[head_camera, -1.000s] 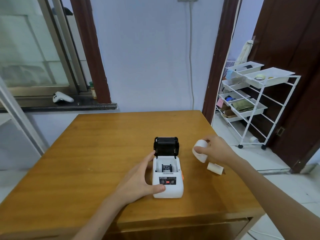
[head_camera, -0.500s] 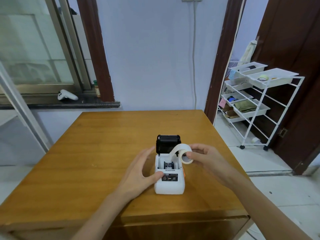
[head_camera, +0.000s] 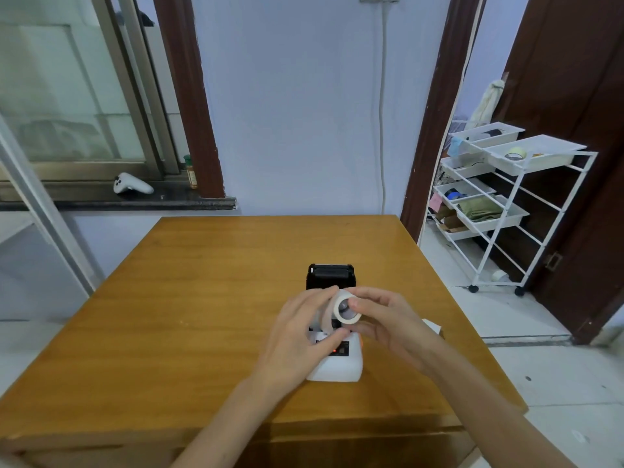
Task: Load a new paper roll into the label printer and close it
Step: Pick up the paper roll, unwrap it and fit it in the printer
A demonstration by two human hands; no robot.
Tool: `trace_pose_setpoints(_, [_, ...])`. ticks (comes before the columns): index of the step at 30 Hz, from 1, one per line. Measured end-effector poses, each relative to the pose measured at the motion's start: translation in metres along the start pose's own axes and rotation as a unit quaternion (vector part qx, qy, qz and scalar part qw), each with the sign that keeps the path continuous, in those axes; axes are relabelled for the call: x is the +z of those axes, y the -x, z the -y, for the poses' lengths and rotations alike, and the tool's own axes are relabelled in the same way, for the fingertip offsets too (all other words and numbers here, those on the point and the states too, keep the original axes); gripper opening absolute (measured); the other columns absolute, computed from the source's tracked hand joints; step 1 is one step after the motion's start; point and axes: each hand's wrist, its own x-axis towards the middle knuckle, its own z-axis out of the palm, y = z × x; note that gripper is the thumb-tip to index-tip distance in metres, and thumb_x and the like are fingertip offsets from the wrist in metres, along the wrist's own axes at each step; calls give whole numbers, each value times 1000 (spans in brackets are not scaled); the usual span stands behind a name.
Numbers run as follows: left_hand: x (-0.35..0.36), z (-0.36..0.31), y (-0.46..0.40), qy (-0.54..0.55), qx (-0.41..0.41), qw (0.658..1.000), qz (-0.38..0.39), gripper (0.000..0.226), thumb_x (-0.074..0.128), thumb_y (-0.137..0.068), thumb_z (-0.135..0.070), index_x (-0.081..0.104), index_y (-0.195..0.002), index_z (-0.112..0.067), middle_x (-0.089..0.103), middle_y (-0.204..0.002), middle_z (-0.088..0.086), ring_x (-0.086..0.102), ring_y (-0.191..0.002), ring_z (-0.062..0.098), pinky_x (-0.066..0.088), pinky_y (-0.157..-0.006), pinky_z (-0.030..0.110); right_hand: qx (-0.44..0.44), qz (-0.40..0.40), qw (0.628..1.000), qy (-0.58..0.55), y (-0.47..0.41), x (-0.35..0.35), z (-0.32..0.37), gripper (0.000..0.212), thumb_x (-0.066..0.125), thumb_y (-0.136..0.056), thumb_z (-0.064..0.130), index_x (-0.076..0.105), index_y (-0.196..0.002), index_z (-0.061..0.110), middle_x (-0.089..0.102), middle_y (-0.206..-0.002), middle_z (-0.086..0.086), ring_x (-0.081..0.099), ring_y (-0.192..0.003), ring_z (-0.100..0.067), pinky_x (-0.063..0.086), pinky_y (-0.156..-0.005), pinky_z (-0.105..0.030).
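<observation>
A small white label printer (head_camera: 337, 368) stands on the wooden table (head_camera: 202, 298), its black lid (head_camera: 331, 275) swung up and open at the back. Just above the open compartment hangs a white paper roll (head_camera: 344, 309), its hollow core facing me. My right hand (head_camera: 388, 327) grips the roll from the right with thumb and fingers. My left hand (head_camera: 297, 342) touches the roll's left side, pinching a loose strip of paper that hangs down. Both hands hide most of the compartment.
A second white roll (head_camera: 432, 327) lies on the table behind my right wrist. A white wire rack (head_camera: 499, 204) with trays stands on the floor to the right. The table's right edge runs close to the printer.
My right hand brought the roll from the table's right side to above the printer. My left hand left the printer body and came up to the roll and its loose end.
</observation>
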Motion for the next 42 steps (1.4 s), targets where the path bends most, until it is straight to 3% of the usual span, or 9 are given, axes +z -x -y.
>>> trace_pose_setpoints(3, [5,-1,-1,-5,1,1000,-22,55,67,-84,-49,57,-136,-32,54,-125,-14,52,-121,4,36,-100,10,1,12,1000,-23,-1,5,-1,31,67,-87,19,71,-114,5,68,-119,-24,63,-106,-32,56,-94,-38])
trace_pose_setpoints(7, [6,-3,-3,-7,10,998,-54,50,65,-86,-40,63,-132,-21,56,-121,-8,55,-117,5,42,-98,13,-1,18,999,-47,-3,9,0,32,66,-88,19,70,-115,3,68,-118,-24,63,-110,-34,54,-96,-39])
trace_pose_setpoints(12, [3,-6,-1,24,-6,997,-71,44,65,-86,-38,65,-127,-23,63,-120,-11,59,-115,1,44,-95,11,7,12,999,-28,-5,11,2,30,64,-92,20,69,-118,9,72,-113,-19,70,-99,-29,58,-87,-34])
trace_pose_setpoints(15, [2,-2,-1,50,-30,996,-72,40,70,-86,-32,68,-124,-23,66,-118,-10,62,-113,6,47,-92,16,-14,-26,997,74,-5,13,2,21,64,-92,26,71,-113,27,76,-93,-5,73,-81,-20,61,-80,-34])
trace_pose_setpoints(18, [1,0,-1,90,-66,991,-72,38,74,-89,-15,67,-126,-23,68,-117,-12,63,-111,7,49,-89,18,-54,-8,983,175,-2,12,4,23,63,-93,32,69,-115,34,78,-92,1,74,-82,-19,61,-82,-33])
trace_pose_setpoints(24, [1,4,1,145,-103,982,-64,39,72,-91,-10,67,-124,-29,73,-111,-10,68,-101,12,57,-83,29,-100,22,966,237,1,12,9,29,69,-90,22,70,-119,24,75,-107,9,71,-82,-5,55,-77,-26])
trace_pose_setpoints(30, [-3,0,3,162,-102,979,-61,36,70,-92,-6,65,-114,-34,72,-107,-20,69,-99,4,53,-78,15,-99,2,961,257,-2,10,3,52,76,-78,39,61,-128,38,73,-113,5,75,-89,-18,57,-89,-49])
trace_pose_setpoints(37, [-2,7,6,132,-99,986,-11,38,72,-90,-26,61,-125,-37,71,-114,-21,67,-107,5,53,-86,20,-110,-12,936,335,-4,10,7,29,75,-83,25,67,-110,25,75,-98,9,72,-76,-10,61,-77,-43])
trace_pose_setpoints(42, [-6,9,2,121,-111,986,4,49,74,-90,-17,57,-126,-45,70,-111,-27,66,-107,1,53,-86,17,-107,-27,948,300,-7,8,5,22,74,-85,18,68,-105,26,77,-92,6,72,-72,-10,61,-71,-35])
